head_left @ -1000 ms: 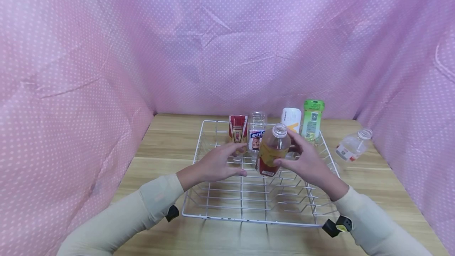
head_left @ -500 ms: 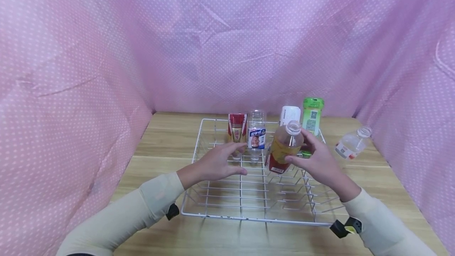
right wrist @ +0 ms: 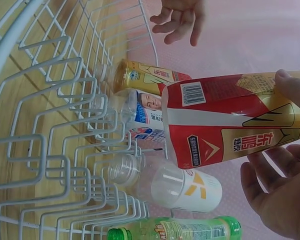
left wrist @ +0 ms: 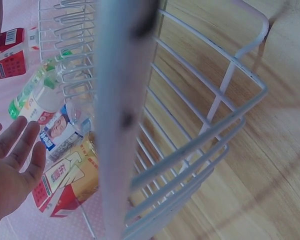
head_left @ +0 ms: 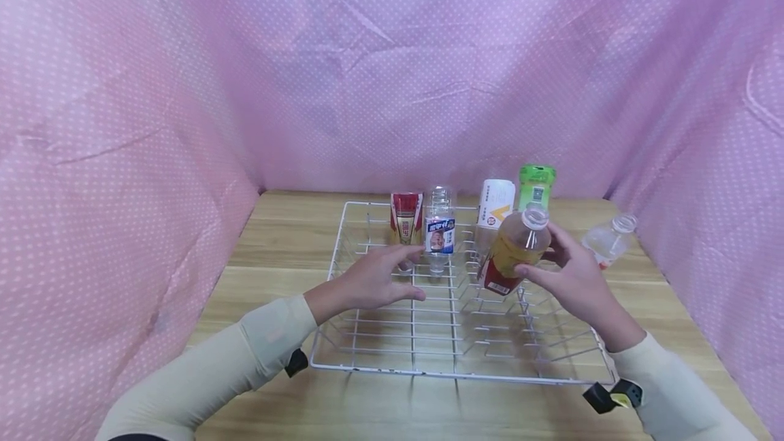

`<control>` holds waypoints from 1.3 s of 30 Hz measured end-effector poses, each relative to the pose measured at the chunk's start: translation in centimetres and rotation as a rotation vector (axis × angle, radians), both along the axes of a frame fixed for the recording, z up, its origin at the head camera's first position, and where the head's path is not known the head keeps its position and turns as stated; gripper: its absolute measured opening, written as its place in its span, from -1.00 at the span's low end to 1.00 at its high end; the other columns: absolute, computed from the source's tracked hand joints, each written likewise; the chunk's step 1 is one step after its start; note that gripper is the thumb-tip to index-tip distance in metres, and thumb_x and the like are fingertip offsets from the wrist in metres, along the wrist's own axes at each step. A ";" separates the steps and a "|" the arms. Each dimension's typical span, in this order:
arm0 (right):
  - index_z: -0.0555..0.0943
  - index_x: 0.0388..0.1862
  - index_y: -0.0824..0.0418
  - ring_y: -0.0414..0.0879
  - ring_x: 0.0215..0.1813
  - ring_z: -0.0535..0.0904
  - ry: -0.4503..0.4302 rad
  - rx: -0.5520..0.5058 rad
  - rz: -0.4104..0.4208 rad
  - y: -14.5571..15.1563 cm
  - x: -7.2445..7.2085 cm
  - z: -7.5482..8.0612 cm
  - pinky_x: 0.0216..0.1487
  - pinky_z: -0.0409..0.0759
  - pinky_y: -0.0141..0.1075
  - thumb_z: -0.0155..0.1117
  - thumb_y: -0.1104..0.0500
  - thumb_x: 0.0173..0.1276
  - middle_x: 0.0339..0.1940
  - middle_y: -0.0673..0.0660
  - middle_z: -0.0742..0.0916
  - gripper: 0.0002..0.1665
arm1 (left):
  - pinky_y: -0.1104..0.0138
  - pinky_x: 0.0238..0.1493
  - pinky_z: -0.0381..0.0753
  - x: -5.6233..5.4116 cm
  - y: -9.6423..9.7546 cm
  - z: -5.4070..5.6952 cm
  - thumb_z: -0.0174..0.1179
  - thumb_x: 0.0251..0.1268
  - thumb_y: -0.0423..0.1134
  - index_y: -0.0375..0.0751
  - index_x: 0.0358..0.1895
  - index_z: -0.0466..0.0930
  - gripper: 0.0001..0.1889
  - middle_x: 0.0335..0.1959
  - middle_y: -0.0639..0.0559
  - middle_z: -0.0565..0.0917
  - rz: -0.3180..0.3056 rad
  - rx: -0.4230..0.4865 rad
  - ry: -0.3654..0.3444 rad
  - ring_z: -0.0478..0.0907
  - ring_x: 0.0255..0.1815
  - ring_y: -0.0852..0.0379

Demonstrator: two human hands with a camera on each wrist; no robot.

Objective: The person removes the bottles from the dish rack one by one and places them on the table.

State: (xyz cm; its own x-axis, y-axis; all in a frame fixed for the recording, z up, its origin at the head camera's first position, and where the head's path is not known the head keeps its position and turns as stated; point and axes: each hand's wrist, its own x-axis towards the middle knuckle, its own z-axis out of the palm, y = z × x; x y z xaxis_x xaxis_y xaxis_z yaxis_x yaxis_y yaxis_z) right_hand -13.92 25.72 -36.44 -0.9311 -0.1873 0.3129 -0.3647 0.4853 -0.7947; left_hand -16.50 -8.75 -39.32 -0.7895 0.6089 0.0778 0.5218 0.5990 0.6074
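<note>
At far left, folds of pink dotted cloth (head_left: 116, 121) and the edge of a wooden table (head_left: 239, 291). Next, in a pale sleeve (head_left: 257, 339), the left hand (head_left: 370, 282), loose and free of any load, thumb and fingers spread apart, over the left side of a white wire rack (head_left: 431, 376). Just past the fingertips, inside the rack, a red-and-gold bottle (head_left: 406, 216), neck down; close beside it, a blue-labelled bottle (head_left: 440, 233), also neck down. Further right, a white bottle (head_left: 497, 201), again neck down. Then, in mid-air over the rack's right part, a second red-and-gold bottle (head_left: 516, 250), tilted, neck toward upper right, gripped between thumb and fingers of the right hand (head_left: 578, 282). Partly behind, a green bottle (head_left: 537, 182). Last, outside the rack on the table, a clear bottle (head_left: 606, 241), partly hidden by the right hand.
</note>
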 end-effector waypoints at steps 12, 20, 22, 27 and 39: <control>0.43 0.40 0.33 -0.45 0.01 0.55 0.001 0.002 -0.098 2.4 0.6 -0.6 -0.06 0.56 -0.61 0.53 0.36 0.19 0.12 -0.04 0.63 -0.21 | 0.20 0.06 0.62 0.1 0.0 0.3 0.40 0.19 0.20 0.01 0.52 0.30 -0.14 0.19 0.08 0.61 0.001 -0.008 -0.005 0.61 0.10 0.04; 0.47 0.34 0.36 -0.49 -0.02 0.56 0.000 -0.021 -0.153 4.3 1.3 -0.8 -0.09 0.57 -0.61 0.51 0.38 0.19 0.01 -0.33 0.59 -0.28 | 0.21 0.07 0.61 0.3 0.0 0.4 0.39 0.19 0.22 0.06 0.51 0.31 -0.16 0.19 0.13 0.61 0.008 -0.018 -0.010 0.59 0.10 0.12; 0.47 0.36 0.31 -0.48 -0.02 0.57 0.013 -0.035 -0.166 4.8 1.4 -0.9 -0.08 0.57 -0.61 0.50 0.41 0.19 0.03 -0.31 0.60 -0.26 | 0.21 0.06 0.61 0.4 0.0 0.5 0.37 0.19 0.25 0.04 0.50 0.32 -0.16 0.18 0.13 0.61 0.006 -0.023 -0.006 0.58 0.10 0.14; 0.50 0.38 0.18 -0.45 -0.02 0.59 0.045 -0.062 -0.187 6.0 1.6 -1.0 -0.10 0.58 -0.61 0.48 0.47 0.17 0.07 -0.26 0.61 -0.22 | 0.22 0.07 0.60 0.4 0.0 0.5 0.37 0.20 0.24 0.02 0.49 0.34 -0.17 0.17 0.13 0.62 0.000 -0.036 0.004 0.58 0.11 0.11; 0.54 0.34 0.09 -0.42 -0.07 0.63 0.016 -0.153 -0.274 7.9 1.6 -1.2 -0.12 0.57 -0.63 0.46 0.52 0.16 0.00 -0.28 0.68 -0.22 | 0.25 0.02 0.61 0.2 -0.1 0.4 0.40 0.20 0.19 0.04 0.41 0.45 -0.27 0.15 0.12 0.62 -0.010 -0.032 0.007 0.60 0.06 0.15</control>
State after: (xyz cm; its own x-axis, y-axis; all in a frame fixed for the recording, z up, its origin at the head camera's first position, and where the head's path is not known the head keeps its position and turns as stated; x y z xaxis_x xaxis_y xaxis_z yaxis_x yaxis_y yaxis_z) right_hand -12.30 33.64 -37.67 -0.9351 0.1206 0.3332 -0.2498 0.4427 -0.8612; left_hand -16.28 -8.82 -38.89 -0.7826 0.6192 0.0640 0.5323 0.6124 0.5846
